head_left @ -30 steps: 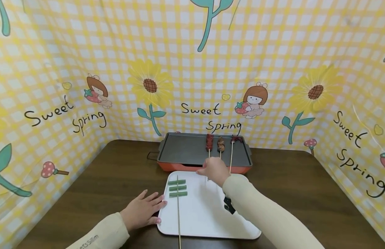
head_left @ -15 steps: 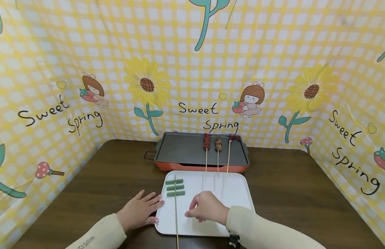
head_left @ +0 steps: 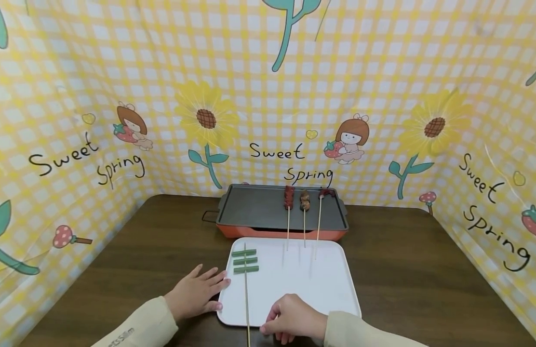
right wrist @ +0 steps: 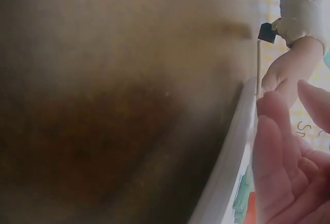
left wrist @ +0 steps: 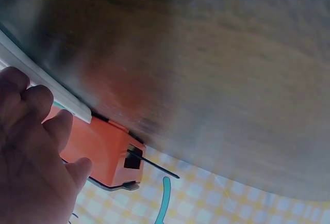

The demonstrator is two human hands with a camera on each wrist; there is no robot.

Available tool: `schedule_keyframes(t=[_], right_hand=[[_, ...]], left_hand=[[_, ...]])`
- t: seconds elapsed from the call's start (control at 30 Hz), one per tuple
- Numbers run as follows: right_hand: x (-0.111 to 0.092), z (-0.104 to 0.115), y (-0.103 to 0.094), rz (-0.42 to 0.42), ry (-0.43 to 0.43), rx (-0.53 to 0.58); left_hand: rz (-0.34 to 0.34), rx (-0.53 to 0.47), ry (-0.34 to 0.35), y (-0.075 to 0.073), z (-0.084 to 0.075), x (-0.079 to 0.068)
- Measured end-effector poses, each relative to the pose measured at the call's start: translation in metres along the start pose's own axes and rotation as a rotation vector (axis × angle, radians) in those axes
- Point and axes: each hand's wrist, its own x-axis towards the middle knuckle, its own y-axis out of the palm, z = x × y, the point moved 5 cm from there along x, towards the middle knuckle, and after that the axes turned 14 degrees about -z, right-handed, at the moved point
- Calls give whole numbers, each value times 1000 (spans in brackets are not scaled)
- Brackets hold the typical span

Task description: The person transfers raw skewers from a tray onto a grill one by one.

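A white tray lies on the table. Along its left side is a skewer through three green vegetable pieces, its bare end reaching past the near rim. My left hand has its fingers spread, fingertips touching the tray's left rim. Over the near rim hovers my right hand, fingers loosely bent and holding nothing, its fingertips just right of the skewer's bare end. In the right wrist view, the thumb stands apart from the fingers of this hand.
A grill pan with an orange base stands behind the tray. On its right part lie a red meat skewer, a brown meat skewer and a dark red skewer, their sticks reaching over the tray. Printed cloth surrounds the table.
My right hand has drawn back from the grill skewers' sticks, across the tray, to its near rim. My left hand stays at the left rim. The skewers appear unmoved.
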Motion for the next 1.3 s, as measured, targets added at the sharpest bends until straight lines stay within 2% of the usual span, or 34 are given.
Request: schedule_keyframes(t=[0.13,0.37,0.87,1.13,1.3], right_hand=[[-7,-2,1,23,-12,31],[-14,-5,3,75,-105,-11],[-14,-12,14,68,-30,46],[-7,-10,25,58,31,151],[-4,-7,32,29,41,139]], left_hand=[[13,14,-3,0,1,1],[31,5,-11,-1,1,1],[5,-2,-4,-4,-2,1],[27,-16,-21,-3,0,2],[32,-14,-17,-2,-1,2]])
